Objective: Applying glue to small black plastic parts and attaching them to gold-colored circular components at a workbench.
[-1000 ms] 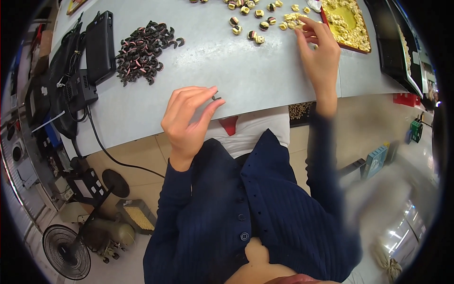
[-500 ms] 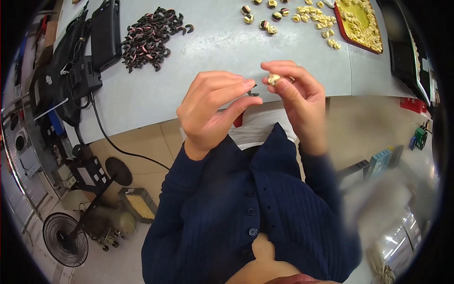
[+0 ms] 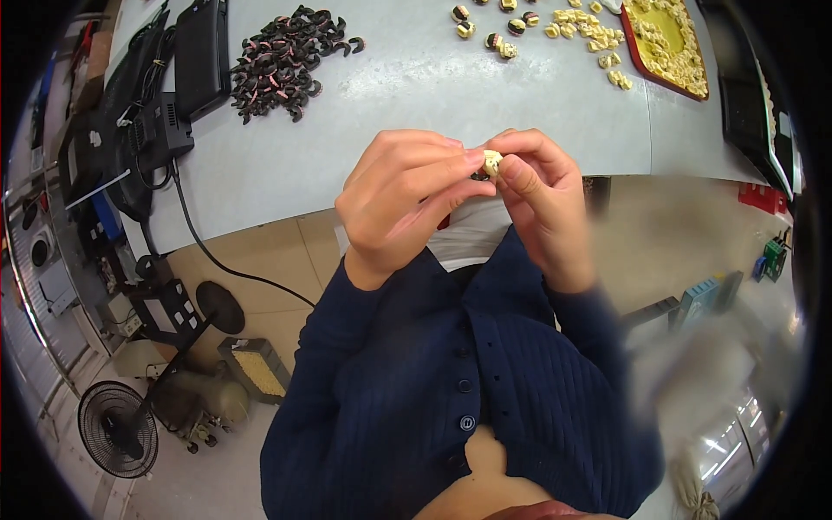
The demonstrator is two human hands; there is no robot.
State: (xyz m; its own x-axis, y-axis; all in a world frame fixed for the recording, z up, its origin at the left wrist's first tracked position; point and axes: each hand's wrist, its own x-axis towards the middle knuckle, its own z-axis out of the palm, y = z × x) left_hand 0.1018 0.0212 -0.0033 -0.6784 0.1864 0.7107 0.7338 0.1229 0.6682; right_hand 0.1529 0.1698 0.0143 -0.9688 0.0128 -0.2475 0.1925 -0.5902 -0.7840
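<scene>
Over the table's near edge, my two hands meet at the fingertips. My right hand pinches a small pale yellow block with dark specks. Against its lower left side sits a dark curved piece, held between the thumb and fingers of my left hand. The fingertips cover much of both parts, so I cannot tell how far they are joined. Beyond my hands lie several small black-and-yellow joined pieces. A heap of black and pink curved pieces is at the far left.
Loose pale yellow pieces lie at the far right beside a red-rimmed tray of more. A black flat device and a cable are at the left. A fan stands on the floor, lower left.
My hands have come together from a small gap. The yellow block in my right hand has moved left and now meets the dark curved piece in my left hand.
</scene>
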